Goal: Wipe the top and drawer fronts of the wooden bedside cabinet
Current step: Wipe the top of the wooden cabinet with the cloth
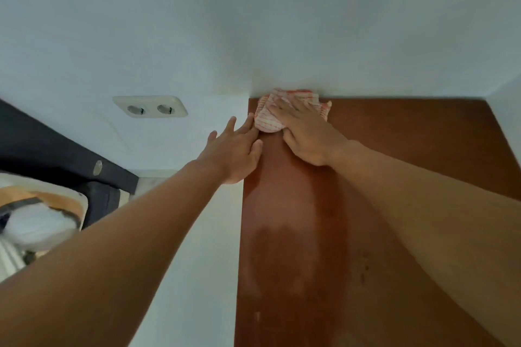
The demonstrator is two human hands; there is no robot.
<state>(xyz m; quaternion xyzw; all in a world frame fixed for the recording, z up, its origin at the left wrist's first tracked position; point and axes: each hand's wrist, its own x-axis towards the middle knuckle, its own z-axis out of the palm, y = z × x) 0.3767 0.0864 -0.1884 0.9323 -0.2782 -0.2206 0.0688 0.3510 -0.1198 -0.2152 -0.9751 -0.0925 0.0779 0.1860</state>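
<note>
The wooden cabinet top (423, 149) is a reddish-brown panel filling the right half of the view, seen from above. A white cloth with orange stripes (266, 121) lies bunched at its far left corner, against the wall. My right hand (304, 135) presses flat on the cloth, fingers spread over it. My left hand (236, 149) rests on the top's left edge just beside the cloth, fingers apart and holding nothing. A duller, damp-looking streak runs down the top toward me. The drawer fronts are out of view.
A white wall (253, 22) stands right behind the cabinet. A cream double socket (150, 106) sits on it to the left. Lower left are a dark upholstered bed edge (56, 155) and a white-and-orange object (42, 220).
</note>
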